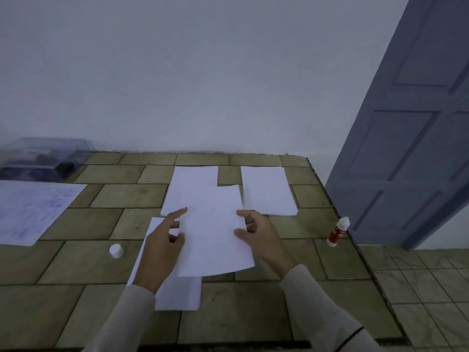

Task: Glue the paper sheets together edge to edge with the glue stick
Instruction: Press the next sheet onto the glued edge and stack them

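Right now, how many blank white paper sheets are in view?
4: held sheet at centre, far sheet behind it, right sheet, near sheet under the left hand. Others may hide beneath.

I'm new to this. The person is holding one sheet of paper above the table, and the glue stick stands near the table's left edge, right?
Not quite. The glue stick stands near the right edge of the table, close to the blue door, not the left edge. The head view shows this. The rest holds: the person is holding one sheet above the table.
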